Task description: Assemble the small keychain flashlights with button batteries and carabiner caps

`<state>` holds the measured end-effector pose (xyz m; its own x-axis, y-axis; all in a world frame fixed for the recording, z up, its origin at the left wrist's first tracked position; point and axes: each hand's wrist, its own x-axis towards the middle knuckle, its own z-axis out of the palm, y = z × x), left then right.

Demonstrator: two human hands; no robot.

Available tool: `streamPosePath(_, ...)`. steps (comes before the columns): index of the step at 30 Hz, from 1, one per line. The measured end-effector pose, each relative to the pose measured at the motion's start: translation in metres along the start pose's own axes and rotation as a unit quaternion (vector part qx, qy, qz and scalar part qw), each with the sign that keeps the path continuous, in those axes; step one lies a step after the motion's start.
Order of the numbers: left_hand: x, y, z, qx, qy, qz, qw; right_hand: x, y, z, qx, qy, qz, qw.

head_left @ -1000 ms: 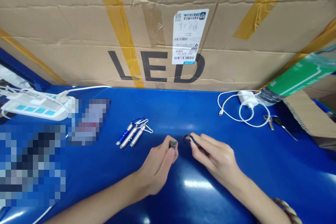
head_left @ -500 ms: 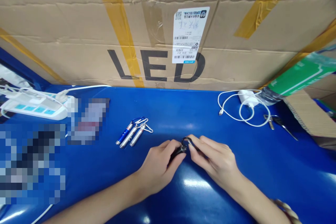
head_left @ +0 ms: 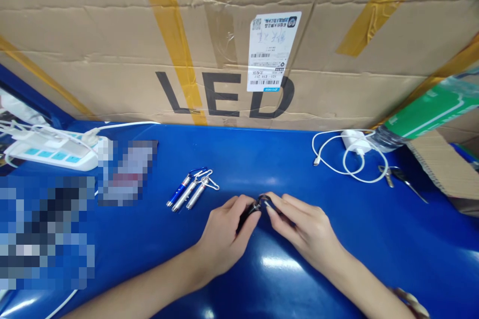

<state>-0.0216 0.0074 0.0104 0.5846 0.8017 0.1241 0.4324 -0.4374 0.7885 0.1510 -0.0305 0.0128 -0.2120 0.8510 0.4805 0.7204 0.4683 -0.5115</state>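
My left hand [head_left: 229,227] is closed around the short black barrel of a keychain flashlight [head_left: 247,215], most of it covered by my fingers. From its metal end a black carabiner clip [head_left: 265,197] arches across to my right hand [head_left: 305,222], which pinches the clip between thumb and fingers. Both hands are held close together above the blue table. To their left lie three similar small flashlights with clips: one blue [head_left: 178,193] and two silver, the middle one [head_left: 184,196] and the right one [head_left: 197,195].
A large cardboard box [head_left: 123,55] marked LED stands along the back. At left are a white power strip [head_left: 71,157] and blurred-out items. A white charger cable [head_left: 348,172], keys [head_left: 402,177] and a green-labelled bottle [head_left: 430,109] lie at right.
Both hands have shifted slightly left together with the black flashlight and its clip. The grips look the same, and the view has moved a little.
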Motion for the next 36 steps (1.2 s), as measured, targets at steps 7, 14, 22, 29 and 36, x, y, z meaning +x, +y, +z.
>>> streamPosePath(7,0.003,-0.007,0.003,0.114,0.066,-0.002,0.991,0.003,0.008,-0.005,-0.055,-0.090,0.004,0.994)
streamPosePath(14,0.004,-0.012,0.003,0.362,0.070,0.022,0.929,0.004,0.009,-0.004,-0.084,-0.121,0.008,0.989)
streamPosePath(22,0.003,-0.012,-0.001,0.506,0.118,-0.002,0.855,0.004,0.004,-0.004,-0.078,-0.119,0.002,0.990)
streamPosePath(29,0.004,-0.016,-0.008,0.510,0.106,-0.082,0.850,0.005,0.004,-0.004,-0.089,-0.102,-0.007,0.991)
streamPosePath(36,0.009,-0.015,-0.024,0.518,0.104,-0.097,0.843,0.005,0.005,-0.005,-0.109,-0.074,-0.010,0.991)
